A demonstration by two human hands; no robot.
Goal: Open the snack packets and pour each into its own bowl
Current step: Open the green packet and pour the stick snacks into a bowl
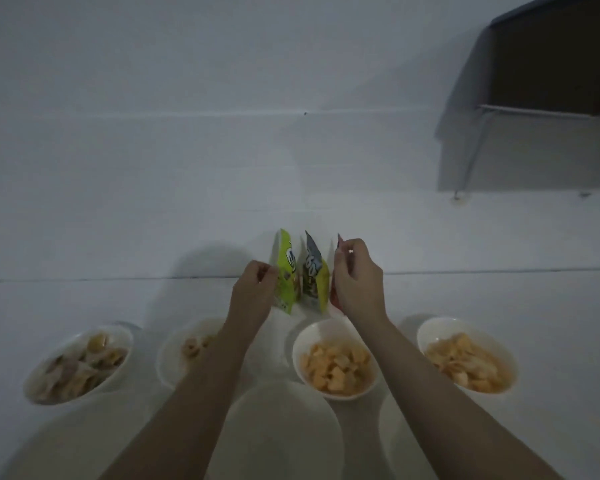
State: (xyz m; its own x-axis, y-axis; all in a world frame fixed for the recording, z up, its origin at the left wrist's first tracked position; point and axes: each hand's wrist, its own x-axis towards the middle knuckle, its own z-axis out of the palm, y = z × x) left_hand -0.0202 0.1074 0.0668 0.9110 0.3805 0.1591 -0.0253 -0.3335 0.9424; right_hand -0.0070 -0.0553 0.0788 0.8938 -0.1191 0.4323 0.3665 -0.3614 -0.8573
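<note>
Head view. Three snack packets stood side by side at the far part of the white table (465,306), beyond the row of bowls, each with its long axis roughly upright: a green packet (286,271), a grey-and-yellow packet (314,275) just right of it, and a red packet (336,271), mostly hidden behind the right hand (357,278). The left hand (253,289) lay at the left edge of the green packet, its fingers curled and apparently pinching that edge. The right hand's fingers were curled about the upper edge of the red packet, thumb and forefinger closed near its top corner. Each hand thus sat nearest an outer packet; the middle one stood untouched between them. Both forearms reached forward over the bowls, wrists raised. Four bowls held snacks: far left (80,362), left centre (187,351), centre (336,365), right (465,358). Whether any packet was already torn could not be told in the dim light.
</note>
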